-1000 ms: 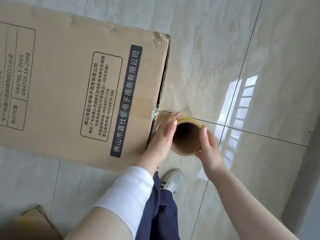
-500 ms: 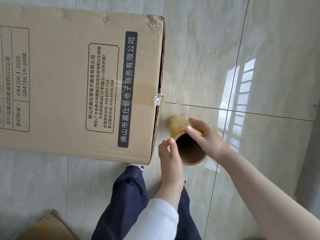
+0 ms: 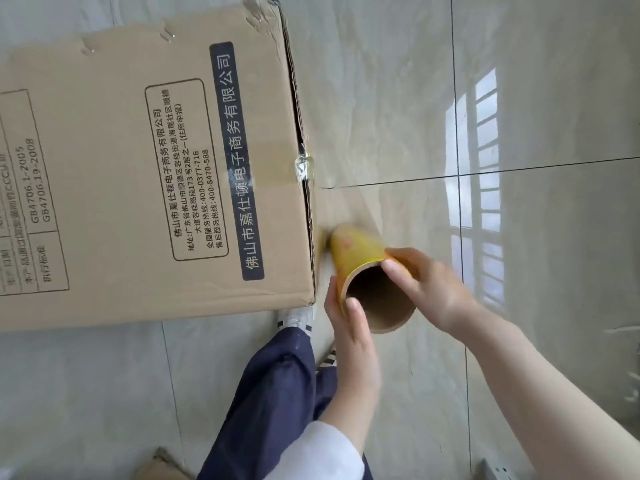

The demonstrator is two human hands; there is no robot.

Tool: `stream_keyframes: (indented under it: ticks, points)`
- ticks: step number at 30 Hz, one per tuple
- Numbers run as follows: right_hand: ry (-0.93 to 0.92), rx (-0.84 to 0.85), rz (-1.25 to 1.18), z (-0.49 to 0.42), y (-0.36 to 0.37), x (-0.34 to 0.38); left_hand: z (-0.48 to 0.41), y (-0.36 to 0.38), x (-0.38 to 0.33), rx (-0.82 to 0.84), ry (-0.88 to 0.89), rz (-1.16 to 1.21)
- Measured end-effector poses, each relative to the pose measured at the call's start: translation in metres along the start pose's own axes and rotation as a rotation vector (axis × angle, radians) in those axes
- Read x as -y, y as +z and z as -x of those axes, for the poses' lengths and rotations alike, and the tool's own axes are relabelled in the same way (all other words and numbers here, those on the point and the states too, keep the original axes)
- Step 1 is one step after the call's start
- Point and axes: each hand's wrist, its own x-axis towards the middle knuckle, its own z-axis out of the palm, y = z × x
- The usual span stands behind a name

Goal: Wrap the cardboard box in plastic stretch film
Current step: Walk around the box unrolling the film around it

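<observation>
**Both hands hold the film roll at the box's corner**

Head view: A large brown cardboard box [image 3: 138,174] printed with black Chinese text lies on a glossy beige tiled floor [image 3: 536,306] and fills the upper left of the picture. Crumpled clear film [image 3: 304,165] clings to its right edge, and a faint translucent sheet runs from there down towards the roll.

Just beside the box's lower right corner is the yellow-tinted stretch film roll [image 3: 356,254] on a brown cardboard tube, tilted with its open end towards the camera. Whether its far end touches the box cannot be told.

The left hand [image 3: 353,337] grips the roll from below, thumb hooked inside the tube's open end and fingers curled around the outside. The right hand [image 3: 433,289] grips the opposite side, thumb over the rim and fingers wrapped across the yellow surface.

Below are navy trousers [image 3: 273,393], a white sneaker [image 3: 297,318] at the box's edge, and a white sleeve [image 3: 318,452] on the left arm. A window's reflection [image 3: 478,168] gleams on the tiles.
</observation>
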Motion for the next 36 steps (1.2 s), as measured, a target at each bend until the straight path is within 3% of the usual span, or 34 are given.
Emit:
stream_keyframes:
  ticks: [3, 6, 8, 11, 14, 17, 19, 27, 33, 36]
  points:
    - [-0.026, 0.006, 0.122, 0.001, 0.001, 0.001, 0.012, -0.003, 0.007, 0.017, -0.164, 0.086]
    - [-0.041, -0.008, 0.17, -0.005, 0.009, 0.007, 0.0, -0.007, 0.002, -0.01, -0.202, 0.062]
    - [-0.056, -0.016, 0.02, -0.007, 0.016, 0.008, -0.014, -0.013, -0.003, -0.054, -0.155, -0.022]
    - [-0.033, 0.014, -0.458, 0.002, 0.033, 0.0, -0.015, -0.023, -0.002, 0.011, -0.147, -0.135]
    - [-0.019, -0.056, -0.622, 0.013, 0.056, -0.01, -0.007, -0.033, 0.007, 0.1, -0.099, -0.188]
    - [0.001, -0.273, -0.534, 0.018, 0.067, -0.009, -0.013, -0.039, -0.003, 0.109, -0.068, -0.227]
    - [0.0, -0.309, -0.481, 0.024, 0.068, -0.004, -0.012, -0.039, -0.011, 0.068, -0.094, -0.226]
    - [0.009, -0.228, -0.292, 0.029, 0.059, 0.003, -0.004, -0.05, 0.0, 0.072, -0.153, -0.093]
    - [0.016, -0.145, -0.071, 0.026, 0.067, 0.006, 0.023, -0.06, 0.011, 0.094, -0.263, 0.189]
    - [0.066, -0.149, -0.073, 0.02, 0.073, 0.005, 0.009, -0.069, 0.009, 0.116, -0.278, 0.124]
